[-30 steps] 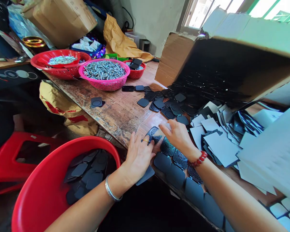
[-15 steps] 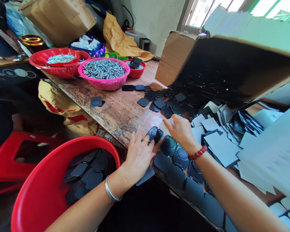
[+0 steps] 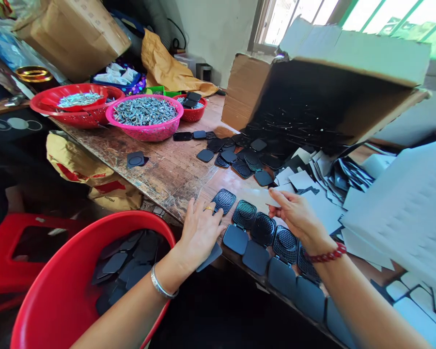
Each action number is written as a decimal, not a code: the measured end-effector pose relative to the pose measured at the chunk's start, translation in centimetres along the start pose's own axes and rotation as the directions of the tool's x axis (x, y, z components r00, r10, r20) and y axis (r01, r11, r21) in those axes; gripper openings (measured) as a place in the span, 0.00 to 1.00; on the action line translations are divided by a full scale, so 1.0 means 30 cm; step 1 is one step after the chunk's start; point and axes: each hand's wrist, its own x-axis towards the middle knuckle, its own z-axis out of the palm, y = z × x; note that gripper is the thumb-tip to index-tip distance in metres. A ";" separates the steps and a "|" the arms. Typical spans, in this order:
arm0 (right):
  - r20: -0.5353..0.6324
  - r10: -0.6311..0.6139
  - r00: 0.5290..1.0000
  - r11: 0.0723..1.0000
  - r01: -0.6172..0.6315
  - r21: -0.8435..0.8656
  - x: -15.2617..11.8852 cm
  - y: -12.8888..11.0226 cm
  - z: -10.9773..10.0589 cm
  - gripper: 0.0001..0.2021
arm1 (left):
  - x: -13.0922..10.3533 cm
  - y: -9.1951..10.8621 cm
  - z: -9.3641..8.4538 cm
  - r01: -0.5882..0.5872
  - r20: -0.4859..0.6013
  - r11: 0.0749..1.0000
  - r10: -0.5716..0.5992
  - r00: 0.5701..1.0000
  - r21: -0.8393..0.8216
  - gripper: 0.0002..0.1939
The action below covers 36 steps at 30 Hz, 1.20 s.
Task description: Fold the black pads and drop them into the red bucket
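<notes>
My left hand (image 3: 201,235), with a ring and a silver bangle, lies with fingers spread on a black hinged square piece at the table edge. Its round mesh half (image 3: 224,200) shows beyond my fingertips, and a flat dark half (image 3: 210,257) sticks out under the palm. My right hand (image 3: 296,215), wearing a red bead bracelet, is raised over the table with thumb and fingers pinched on a thin pale piece (image 3: 267,196), too blurred to name. Beneath it runs a row of similar opened pieces (image 3: 263,229), their flat lids (image 3: 256,258) towards me.
A red tub (image 3: 36,295) with dark flat pieces stands at lower left. Pink (image 3: 143,133) and red baskets (image 3: 72,118) of small metal parts sit at the back left. A cardboard box (image 3: 245,92) lies beyond loose black pieces (image 3: 241,167); pale cards (image 3: 321,206) are heaped at right.
My right hand has moved right and towards me, away from the piece under my left hand. That piece's mesh half now shows more fully. The view has shifted slightly.
</notes>
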 end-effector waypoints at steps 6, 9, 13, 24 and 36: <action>0.149 0.198 0.969 0.823 -0.247 0.511 -0.185 0.043 -0.128 0.14 | 0.013 0.000 -0.008 -0.021 -0.048 1.000 0.022 0.999 0.014 0.13; 0.164 0.178 0.970 0.765 -0.241 0.598 -0.303 0.078 -0.167 0.12 | 0.019 -0.014 -0.002 -0.064 -0.098 0.997 0.067 0.993 0.038 0.13; 0.137 0.075 0.988 0.748 -0.146 0.647 -0.455 0.121 -0.210 0.20 | 0.032 -0.065 0.028 -0.146 -0.152 0.983 0.162 0.975 0.110 0.18; -0.751 0.015 0.660 0.997 0.047 0.061 -0.758 0.300 -0.600 0.20 | 0.082 0.071 0.074 -0.531 -0.313 0.842 0.481 0.819 -0.094 0.20; -0.935 -0.172 0.311 0.853 -0.428 -0.299 -0.888 0.513 -0.856 0.19 | -0.001 0.373 0.066 -0.518 -0.187 0.781 0.484 0.855 -0.348 0.10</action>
